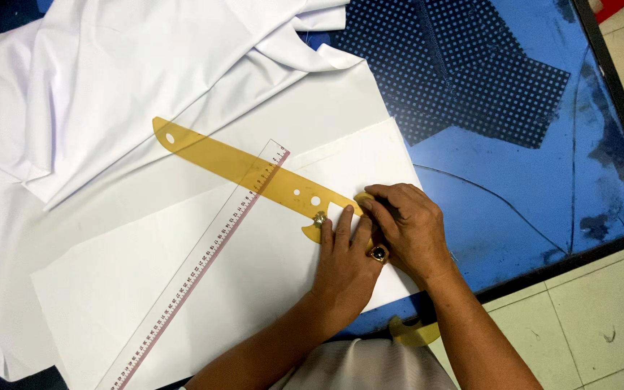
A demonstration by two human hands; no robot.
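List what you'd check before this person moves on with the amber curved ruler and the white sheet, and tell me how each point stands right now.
1. Left hand pressing flat on the white sheet: ok.
2. Right hand at the end of the amber curved ruler: ok; whether it holds a marking tool, cannot tell.
3. Amber curved ruler lying flat on the white cloth and sheet: ok.
4. Clear straight ruler crossing the amber one and lying steady: ok, though no hand holds it.
5. White cloth smooth under the sheet: not ok at the top, where it is bunched in folds.
6. Dotted dark fabric out of the way on the blue table: ok.
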